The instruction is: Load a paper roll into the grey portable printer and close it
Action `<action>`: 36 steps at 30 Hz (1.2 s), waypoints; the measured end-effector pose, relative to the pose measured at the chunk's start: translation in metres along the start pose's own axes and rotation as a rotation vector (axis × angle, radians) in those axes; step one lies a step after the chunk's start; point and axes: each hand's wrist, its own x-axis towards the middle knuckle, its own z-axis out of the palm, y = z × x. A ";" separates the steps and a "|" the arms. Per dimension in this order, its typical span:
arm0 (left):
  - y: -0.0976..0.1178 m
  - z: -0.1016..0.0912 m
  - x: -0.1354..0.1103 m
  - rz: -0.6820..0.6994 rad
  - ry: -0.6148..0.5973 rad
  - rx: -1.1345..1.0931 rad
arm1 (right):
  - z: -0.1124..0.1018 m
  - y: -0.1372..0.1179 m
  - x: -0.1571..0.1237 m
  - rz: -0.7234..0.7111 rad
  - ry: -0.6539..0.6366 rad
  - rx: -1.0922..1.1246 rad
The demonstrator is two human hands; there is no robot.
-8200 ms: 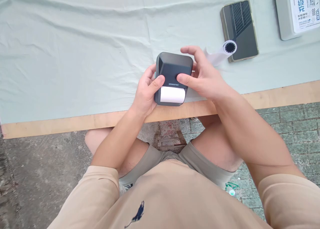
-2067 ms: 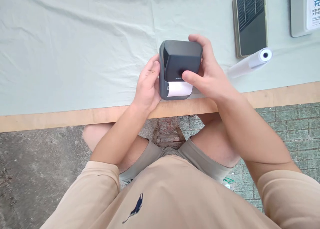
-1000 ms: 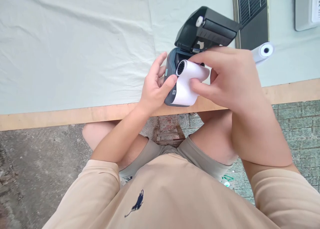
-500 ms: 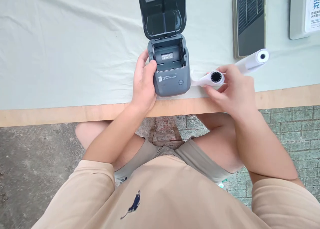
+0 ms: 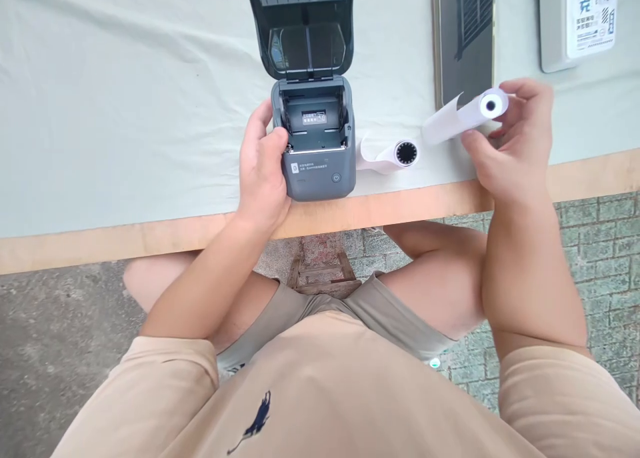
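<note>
A dark grey label printer [image 5: 320,177] stands on the cloth near the table's front edge, its lid [image 5: 307,35] flipped up and its paper bay showing no roll. Around the printer's left side my left hand [image 5: 263,161] is closed, thumb on the front rim. To the right of the printer lies a small white paper roll [image 5: 390,158] with a black toothed core, its loose end curling toward the printer. My right hand [image 5: 523,141] grips a longer white paper roll [image 5: 467,115] at its right end, between thumb and fingers; a flap of paper sticks up from it.
Behind the long roll lies a dark phone-like slab [image 5: 465,51] with a clear edge. A white box [image 5: 555,31] with printed blue characters is at the back right. Pale cloth [image 5: 125,111] covers the table, whose bare wooden edge [image 5: 125,238] runs before my knees.
My right hand has let go of the small roll and moved right to take hold of the longer roll. My left hand stays on the printer; the view has shifted slightly right.
</note>
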 end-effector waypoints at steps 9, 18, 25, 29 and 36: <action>-0.004 -0.004 0.002 0.020 -0.045 0.011 | 0.023 -0.033 0.014 -0.074 0.194 0.244; -0.013 -0.005 0.002 0.192 -0.218 0.155 | 0.037 -0.158 -0.006 -0.373 -0.586 0.527; -0.003 0.006 -0.006 0.101 -0.144 0.238 | 0.066 -0.171 0.008 -0.304 -0.367 -0.227; -0.003 0.006 -0.006 0.118 -0.155 0.220 | 0.072 -0.173 0.009 -0.247 -0.352 -0.274; -0.015 -0.002 -0.003 0.161 -0.157 0.197 | 0.067 -0.167 0.004 -0.446 -0.284 -0.209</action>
